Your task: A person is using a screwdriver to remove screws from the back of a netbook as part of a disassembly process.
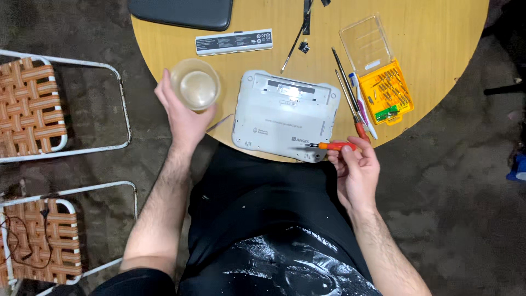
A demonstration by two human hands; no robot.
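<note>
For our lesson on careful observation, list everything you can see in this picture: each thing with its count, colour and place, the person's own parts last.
table: 1, light wood, round, top of view
laptop: 1, white, upside down at the table's near edge
battery: 1, white and black, above the laptop
dark case: 1, dark grey, top edge
bit box: 1, yellow with clear lid open, right of the laptop
loose tools: several, thin, between laptop and bit box
cup: 1, clear, in the left hand
screwdriver: 1, orange handle, in the right hand, tip over the laptop's near corner
chairs: 2, white frames with orange webbing, on the left
left hand: fingers around the cup
right hand: fingers on the screwdriver
</note>
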